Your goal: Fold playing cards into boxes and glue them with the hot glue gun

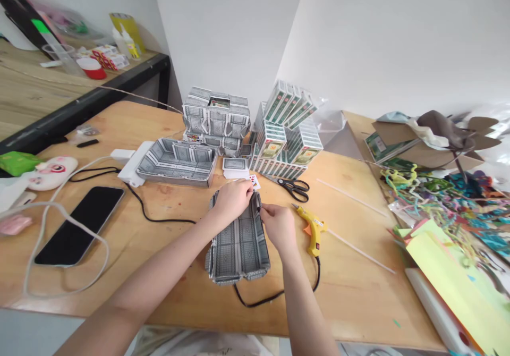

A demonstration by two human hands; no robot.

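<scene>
A long open tray made of grey patterned playing cards (pixel 239 244) lies on the table in front of me. My left hand (pixel 235 199) reaches over its far end, fingers closed at the far right corner. On the right wall, my right hand (pixel 279 226) pinches the card edge between thumb and finger. Just beyond the tray lie a stack of cards (pixel 236 166) and a face-up card (pixel 254 182). A yellow glue gun (pixel 314 228) rests to the right of my right hand, with black scissors (pixel 294 187) behind it.
Another card tray (pixel 179 159) leans on a white power strip (pixel 135 164) at left. Behind stand a card-built box (pixel 217 117) and stacked card packs (pixel 279 138). A phone (pixel 79 226) with a white cable lies left. Glue sticks (pixel 360 249), colourful pipe cleaners (pixel 442 196) and paper (pixel 458 287) are right.
</scene>
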